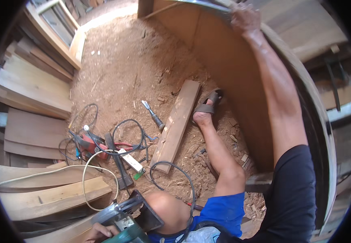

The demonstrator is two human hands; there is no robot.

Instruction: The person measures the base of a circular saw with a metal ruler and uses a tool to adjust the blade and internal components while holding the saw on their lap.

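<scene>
At the lower edge, my left hand (101,232) is partly cut off, its fingers curled against a green power tool (133,227). That tool has a grey metal housing and a dark, flat base plate, tilted up beside my bent knee. My right arm reaches far forward along a large brown wooden panel (220,52), which stands on edge at my right. Its upper rim is gripped by my right hand (246,18), fingers folded over the edge. The lower edge of the panel is partly hidden by my leg and sleeve.
A narrow plank (177,125) lies on the sawdust-covered floor beside my sandalled foot (208,106). Left of it are a chisel-like tool (153,115), a white power strip (130,160), a red power tool (92,146) and tangled cables. Stacked boards (34,89) line the left side.
</scene>
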